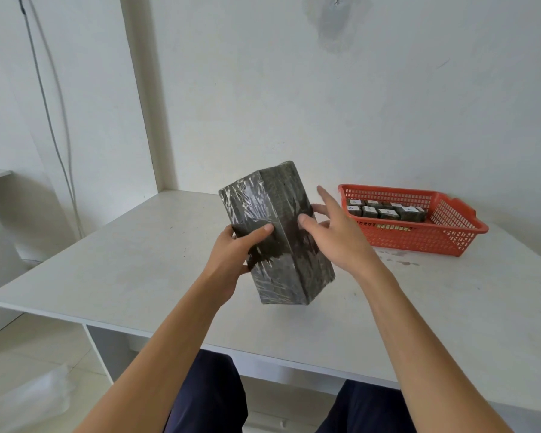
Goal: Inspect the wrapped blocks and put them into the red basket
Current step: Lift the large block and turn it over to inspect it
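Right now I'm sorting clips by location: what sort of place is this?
Probably a bare workroom used for packing or inspection: a plain white table, a red basket of small labelled blocks, and a large film-wrapped block held above the table, against scuffed white walls.

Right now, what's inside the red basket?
It holds small dark wrapped blocks with white labels on top, in two rows toward the far side of the red basket. Whether more lie beneath them is hidden.

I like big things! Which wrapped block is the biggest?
The dark block the left hand grips; the blocks in the red basket are far smaller.
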